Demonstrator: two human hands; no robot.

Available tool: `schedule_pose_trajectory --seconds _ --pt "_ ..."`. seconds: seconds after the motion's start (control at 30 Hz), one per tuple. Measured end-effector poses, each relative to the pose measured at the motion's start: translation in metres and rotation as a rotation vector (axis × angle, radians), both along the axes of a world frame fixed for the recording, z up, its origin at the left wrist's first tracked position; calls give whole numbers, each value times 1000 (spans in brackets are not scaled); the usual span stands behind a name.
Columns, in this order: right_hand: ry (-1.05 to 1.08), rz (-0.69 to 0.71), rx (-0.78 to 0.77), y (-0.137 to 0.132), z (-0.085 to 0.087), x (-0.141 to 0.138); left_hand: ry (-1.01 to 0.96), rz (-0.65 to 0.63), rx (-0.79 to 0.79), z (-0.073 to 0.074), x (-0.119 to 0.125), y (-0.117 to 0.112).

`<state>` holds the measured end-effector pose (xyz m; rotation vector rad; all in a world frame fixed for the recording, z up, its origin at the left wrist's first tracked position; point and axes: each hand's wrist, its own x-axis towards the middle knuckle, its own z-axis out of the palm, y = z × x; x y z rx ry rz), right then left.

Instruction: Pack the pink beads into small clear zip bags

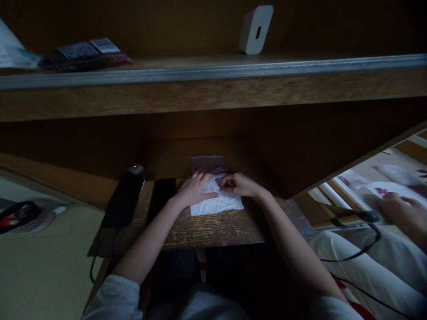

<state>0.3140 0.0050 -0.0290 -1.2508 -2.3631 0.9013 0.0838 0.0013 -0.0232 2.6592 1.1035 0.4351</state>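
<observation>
A white cloth (216,204) lies on a small wooden desk (213,231). My left hand (195,189) rests on the cloth's left part with its fingers stretched flat, holding it down. My right hand (238,184) is closed in a pinch over the cloth's upper right, on something thin that I cannot make out. A red thread (211,183) loops across the cloth between the two hands.
A dark phone (161,198) and a black device (123,200) with a cable lie left of the cloth. A small box with pink bits (208,163) stands behind it. A shelf (213,71) overhead carries a white box (255,29). Another person's hand (396,206) is at right.
</observation>
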Motion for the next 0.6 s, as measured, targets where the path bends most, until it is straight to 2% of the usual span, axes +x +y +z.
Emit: schedule_pose_trajectory --seconds 0.17,0.47,0.6 --pt "29 -18 -3 0 1 0 4 4 2 -3 0 1" --pt "343 -43 -18 -9 11 -14 14 22 -30 -5 0 1" --pt "371 -36 5 -12 12 -22 -19 26 -49 -4 0 0"
